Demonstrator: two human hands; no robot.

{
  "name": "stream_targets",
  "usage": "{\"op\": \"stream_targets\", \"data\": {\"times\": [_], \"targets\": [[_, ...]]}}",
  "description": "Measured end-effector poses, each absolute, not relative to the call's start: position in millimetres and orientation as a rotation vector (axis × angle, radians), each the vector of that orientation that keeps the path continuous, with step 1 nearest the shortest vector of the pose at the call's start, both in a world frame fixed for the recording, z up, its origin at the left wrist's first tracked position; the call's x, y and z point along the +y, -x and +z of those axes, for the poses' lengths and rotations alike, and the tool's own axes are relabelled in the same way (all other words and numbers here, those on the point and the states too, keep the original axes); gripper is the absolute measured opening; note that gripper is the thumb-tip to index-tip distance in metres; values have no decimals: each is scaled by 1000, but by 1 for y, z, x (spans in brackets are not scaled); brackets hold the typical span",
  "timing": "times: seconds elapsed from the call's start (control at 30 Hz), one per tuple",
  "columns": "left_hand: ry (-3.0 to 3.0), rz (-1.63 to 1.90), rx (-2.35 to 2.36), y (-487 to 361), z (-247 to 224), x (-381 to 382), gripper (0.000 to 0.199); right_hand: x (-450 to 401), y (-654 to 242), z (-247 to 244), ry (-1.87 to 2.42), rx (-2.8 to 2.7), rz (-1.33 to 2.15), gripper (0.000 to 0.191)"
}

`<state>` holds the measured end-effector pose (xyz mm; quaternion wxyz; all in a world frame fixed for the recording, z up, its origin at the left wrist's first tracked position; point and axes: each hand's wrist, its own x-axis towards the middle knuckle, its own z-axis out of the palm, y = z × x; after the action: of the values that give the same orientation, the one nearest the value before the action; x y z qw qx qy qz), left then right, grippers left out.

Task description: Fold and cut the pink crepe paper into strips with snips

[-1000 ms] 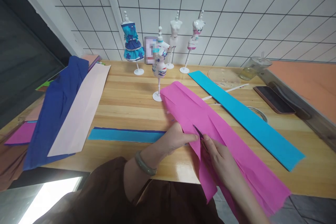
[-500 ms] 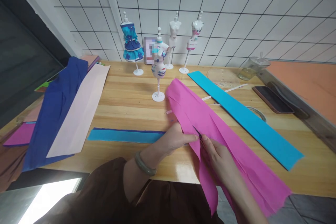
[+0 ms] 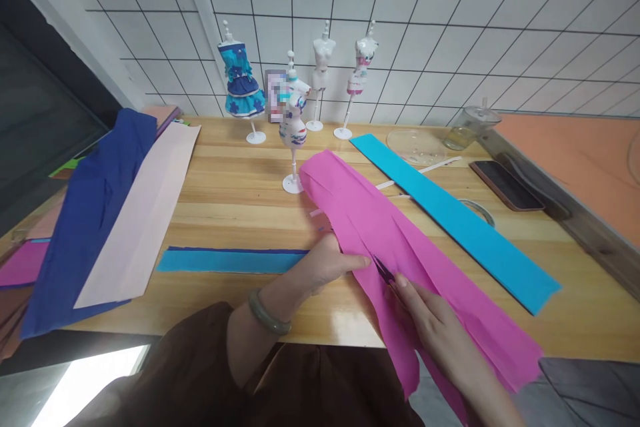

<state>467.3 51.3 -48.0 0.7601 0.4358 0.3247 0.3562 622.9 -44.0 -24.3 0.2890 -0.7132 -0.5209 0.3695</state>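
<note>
A long sheet of pink crepe paper [image 3: 425, 260] slants across the table's front right and hangs over its edge. My left hand [image 3: 330, 261] grips the paper's left side, thumb on top and fingers hidden underneath. In my right hand [image 3: 425, 310] are dark scissors [image 3: 384, 271], their blades at the pink sheet just right of my left thumb. A cut strip [image 3: 397, 353] of the pink paper droops below the scissors. The handles are mostly hidden by my right fingers.
Blue strips [image 3: 450, 220] lie right and left [image 3: 235, 261] of the pink paper. Several small mannequins [image 3: 293, 130] stand at the back, one in a blue dress [image 3: 241, 83]. A phone [image 3: 505, 185], a lidded cup [image 3: 467, 130] and stacked coloured sheets [image 3: 140, 213] flank them.
My right hand has drawn back slightly with the scissors, and more of the blades shows. My left thumb stays on the pink paper. The whole view has shifted a little.
</note>
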Motion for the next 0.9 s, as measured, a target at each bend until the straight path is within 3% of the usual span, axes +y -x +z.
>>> {"op": "stream_targets", "data": {"times": [0.1, 0.37, 0.9], "targets": [[-932, 760, 678, -467, -47, 51, 41, -50, -627, -24, 1960, -1374, 1150, 46], [-889, 562, 700, -465, -45, 47, 47, -56, -624, -33, 1863, -1202, 1180, 37], [-845, 489, 664, -468, -48, 43, 44, -59, -615, -32, 1896, -1186, 1029, 38]]}}
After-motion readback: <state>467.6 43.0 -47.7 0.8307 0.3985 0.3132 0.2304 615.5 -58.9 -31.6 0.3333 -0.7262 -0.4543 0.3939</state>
